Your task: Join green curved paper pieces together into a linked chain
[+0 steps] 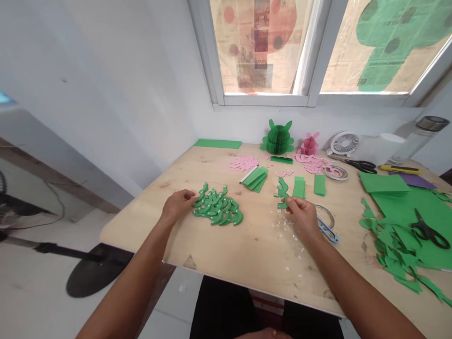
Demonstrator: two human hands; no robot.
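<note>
At the left edge of a heap of curved green paper pieces point(219, 209), my left hand point(179, 204) is closed, its fingertips pinching a green paper piece point(198, 202). White strips show on several of the pieces. My right hand point(302, 212) is also closed, with thumb and finger on a small green paper piece point(282, 205). Just beyond its fingertips lie a few more curved green cutouts point(281, 187). White paper scraps point(289, 226) are scattered beside and below that hand.
Right of my right hand are a tape roll point(331, 213) and a blue cutter point(327, 230). Farther right lie black scissors point(429, 230) on green sheets and offcuts. Folded green paper point(256, 179), pink cutouts point(244, 163), paper honeycomb figures point(278, 139) and a fan point(344, 142) sit toward the wall.
</note>
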